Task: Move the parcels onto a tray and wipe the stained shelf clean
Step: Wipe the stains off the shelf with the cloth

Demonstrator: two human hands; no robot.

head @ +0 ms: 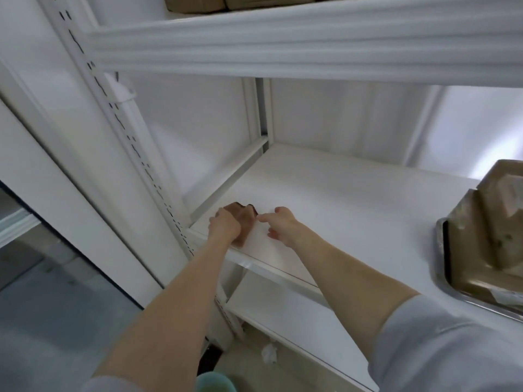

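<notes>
Reaching forward out of grey sleeves (441, 349) toward the shelf (353, 199). Gripping a brown cloth (244, 224) in the left hand (225, 229), fingers curled over it, pressing it down at the shelf's left front corner. Holding the right hand (278, 226) loosely spread just beside the cloth, forefinger pointing at it, grasping nothing. Seeing a metal tray (441, 250) sitting at the shelf's right end, well apart from both hands, carrying brown parcels (481, 230). Seeing further parcels (195, 2) resting on the level above the shelf, and crumpled white paper (268, 353) lying on the floor below the shelf.
</notes>
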